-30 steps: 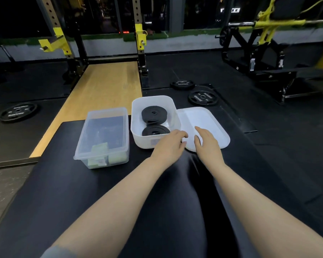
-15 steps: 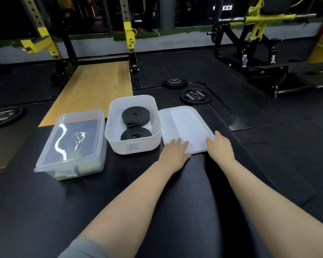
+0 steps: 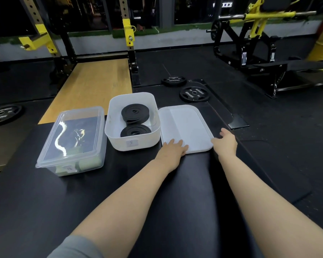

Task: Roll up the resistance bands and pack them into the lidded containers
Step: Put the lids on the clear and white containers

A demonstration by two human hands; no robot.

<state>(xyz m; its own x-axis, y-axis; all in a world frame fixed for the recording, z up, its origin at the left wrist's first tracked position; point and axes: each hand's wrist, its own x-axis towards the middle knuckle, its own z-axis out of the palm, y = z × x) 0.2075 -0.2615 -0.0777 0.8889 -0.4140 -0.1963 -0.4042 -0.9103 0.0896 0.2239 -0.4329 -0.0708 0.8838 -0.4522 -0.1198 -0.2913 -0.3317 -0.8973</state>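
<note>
Leftmost, I see the clear container (image 3: 71, 140) with its lid already on; pale green rolls show through its near wall, so I judge that one packed and finished. Just right of it stands the white tub (image 3: 132, 123), open-topped, with two rolled black bands inside: the far roll (image 3: 135, 113) lies a little tilted toward the back wall, the near roll (image 3: 135, 131) sits against the front wall. Both are coiled tight enough to fit side by side, which is presumably why they lie front-to-back rather than stacked.

Next comes the white lid (image 3: 186, 125), lying flat on the black padded surface (image 3: 45, 202) right beside the tub, nearly touching its right wall. I have my left hand (image 3: 172, 150) on the lid's near left corner, fingers fairly straight and lying on top of it, nothing gripped. My right hand (image 3: 226, 143) is at the near right corner, fingers loosely spread with the thumb against the rim; I cannot tell whether the fingertips have hooked under the edge. Taking the lid by two corners makes sense to me: it is broad and thin, and lifting it level should let me seat it squarely on the tub.

Farther right, weight plates (image 3: 194, 94) lie on the dark floor.
</note>
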